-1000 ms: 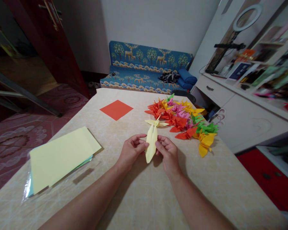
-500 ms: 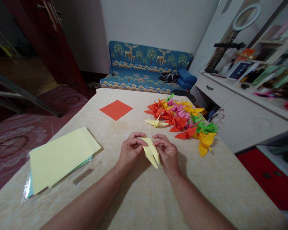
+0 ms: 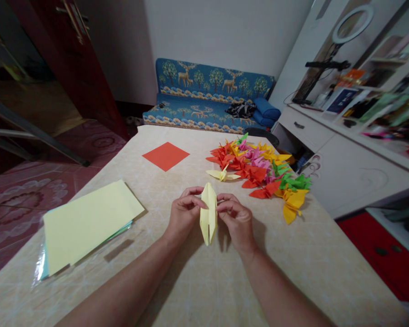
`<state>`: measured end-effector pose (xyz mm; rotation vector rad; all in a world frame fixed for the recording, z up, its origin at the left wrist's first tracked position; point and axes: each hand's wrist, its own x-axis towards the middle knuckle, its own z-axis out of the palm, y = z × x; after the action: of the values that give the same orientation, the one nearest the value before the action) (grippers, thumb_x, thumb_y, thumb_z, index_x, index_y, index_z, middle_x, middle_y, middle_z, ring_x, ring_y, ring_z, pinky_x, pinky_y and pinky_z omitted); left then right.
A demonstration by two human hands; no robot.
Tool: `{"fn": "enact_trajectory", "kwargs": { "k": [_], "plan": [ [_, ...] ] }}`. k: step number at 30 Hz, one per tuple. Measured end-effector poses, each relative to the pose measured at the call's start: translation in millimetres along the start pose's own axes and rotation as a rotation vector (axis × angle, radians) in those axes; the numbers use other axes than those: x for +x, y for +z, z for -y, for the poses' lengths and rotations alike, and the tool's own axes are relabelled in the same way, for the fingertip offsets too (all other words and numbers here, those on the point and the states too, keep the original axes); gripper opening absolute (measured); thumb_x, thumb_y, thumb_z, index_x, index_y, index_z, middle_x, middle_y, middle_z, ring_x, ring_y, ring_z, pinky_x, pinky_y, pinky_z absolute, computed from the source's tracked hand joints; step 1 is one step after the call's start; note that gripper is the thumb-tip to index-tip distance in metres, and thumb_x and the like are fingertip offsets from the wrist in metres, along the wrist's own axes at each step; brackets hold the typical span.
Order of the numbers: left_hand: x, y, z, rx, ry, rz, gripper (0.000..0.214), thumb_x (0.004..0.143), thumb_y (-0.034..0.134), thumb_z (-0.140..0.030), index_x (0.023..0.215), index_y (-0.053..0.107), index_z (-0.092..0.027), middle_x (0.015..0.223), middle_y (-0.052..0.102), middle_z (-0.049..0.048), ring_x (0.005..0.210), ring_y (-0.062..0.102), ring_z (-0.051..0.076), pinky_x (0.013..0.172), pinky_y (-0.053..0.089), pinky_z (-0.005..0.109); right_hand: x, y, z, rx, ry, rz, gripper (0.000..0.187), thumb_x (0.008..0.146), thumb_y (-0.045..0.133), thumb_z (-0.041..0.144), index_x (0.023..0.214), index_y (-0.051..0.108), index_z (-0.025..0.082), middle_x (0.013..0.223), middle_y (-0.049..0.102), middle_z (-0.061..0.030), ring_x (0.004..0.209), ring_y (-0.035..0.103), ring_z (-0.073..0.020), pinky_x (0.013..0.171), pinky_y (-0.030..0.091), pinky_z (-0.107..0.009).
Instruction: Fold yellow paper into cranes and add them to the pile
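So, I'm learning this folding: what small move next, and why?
Perhaps the right hand should bend up one near point of the folded yellow paper: its two near points are parted, the left hand grips one side, and the right is at the opposite edge.

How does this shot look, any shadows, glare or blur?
Head view: soft shadows on the table near the left hand and the right hand; head view: glare on the clear plastic at lower left; head view: shelf clutter blurred and stretched at the right edge.
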<state>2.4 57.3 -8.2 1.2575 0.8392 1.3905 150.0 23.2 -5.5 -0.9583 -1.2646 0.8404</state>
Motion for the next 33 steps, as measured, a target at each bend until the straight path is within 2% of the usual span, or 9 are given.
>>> {"fn": "enact_trajectory", "kwargs": {
  "k": [7,11,14,17,21,25,28,31,33],
  "plan": [
    [0,0.7,1,0.030,0.039,-0.045,0.011,0.070,0.069,-0.015,0.059,0.068,-0.017,0.094,0.063,0.0057,0.092,0.060,0.017,0.078,0.048,0.027,-4,-1,2,0.017,0.135,-0.003,0.008,0.079,0.062,0.022,0.082,0.069,0.022,0.093,0.066,-0.0038,0.086,0.062,-0.0189,0.074,0.048,-0.029],
    [0,0.7,1,0.082,0.056,-0.061,0.008,0.071,0.067,-0.014,0.065,0.070,-0.018,0.092,0.063,0.0053,0.090,0.060,0.017,0.074,0.047,0.025,-4,1,1,0.097,0.256,-0.002,0.019,0.076,0.068,0.027,0.093,0.064,0.021,0.085,0.067,-0.0025,0.072,0.062,-0.0152,0.064,0.048,-0.025],
    [0,0.8,-1,0.140,0.056,-0.026,0.013,0.074,0.062,-0.012,0.072,0.073,-0.018,0.086,0.065,0.0055,0.085,0.061,0.016,0.073,0.047,0.025,0,1,-3,0.121,0.256,-0.073,0.020,0.072,0.071,0.026,0.089,0.062,0.020,0.083,0.067,-0.0017,0.073,0.063,-0.0147,0.066,0.049,-0.024],
    [-2,2.1,-4,0.171,0.016,0.075,0.016,0.079,0.060,-0.017,0.084,0.075,-0.018,0.089,0.067,0.0069,0.085,0.061,0.017,0.075,0.047,0.027,3,-1,-10,0.109,0.234,-0.173,0.017,0.071,0.071,0.024,0.085,0.061,0.020,0.080,0.066,-0.0008,0.071,0.063,-0.0137,0.065,0.049,-0.023],
    [-4,4.8,-6,0.187,-0.048,0.174,0.024,0.077,0.064,-0.023,0.099,0.073,-0.018,0.098,0.066,0.0086,0.087,0.060,0.018,0.070,0.048,0.026,2,-2,-11,0.088,0.228,-0.174,0.018,0.071,0.071,0.024,0.084,0.060,0.019,0.078,0.064,0.0001,0.070,0.062,-0.0133,0.063,0.049,-0.022],
    [-5,4.4,-7,0.231,-0.031,0.204,0.025,0.075,0.063,-0.017,0.097,0.073,-0.018,0.096,0.065,0.0079,0.081,0.060,0.016,0.064,0.046,0.024,-1,-1,-6,0.121,0.278,-0.159,0.024,0.078,0.066,0.034,0.096,0.056,0.020,0.080,0.065,-0.0004,0.064,0.060,-0.0119,0.054,0.047,-0.020],
    [-4,2.4,-6,0.240,-0.039,0.268,0.023,0.075,0.060,-0.014,0.092,0.075,-0.017,0.091,0.067,0.0073,0.078,0.061,0.016,0.067,0.046,0.024,0,0,-5,0.136,0.301,-0.172,0.038,0.077,0.068,0.034,0.108,0.051,0.021,0.086,0.066,-0.0016,0.060,0.058,-0.0106,0.044,0.041,-0.016],
    [-3,0.5,-4,0.181,-0.133,0.238,0.024,0.076,0.061,-0.018,0.096,0.074,-0.017,0.093,0.069,0.0078,0.079,0.062,0.018,0.069,0.046,0.026,2,-1,-6,0.139,0.316,-0.176,0.044,0.072,0.072,0.029,0.110,0.050,0.021,0.080,0.065,0.0013,0.052,0.053,-0.0079,0.039,0.036,-0.014],
    [-2,-0.3,-3,0.112,-0.195,0.173,0.033,0.075,0.066,-0.023,0.108,0.070,-0.018,0.098,0.070,0.0083,0.082,0.063,0.018,0.070,0.047,0.026,3,-2,-7,0.125,0.303,-0.209,0.040,0.072,0.072,0.028,0.107,0.053,0.021,0.074,0.064,0.0029,0.049,0.053,-0.0076,0.041,0.041,-0.016]
  ]
}}
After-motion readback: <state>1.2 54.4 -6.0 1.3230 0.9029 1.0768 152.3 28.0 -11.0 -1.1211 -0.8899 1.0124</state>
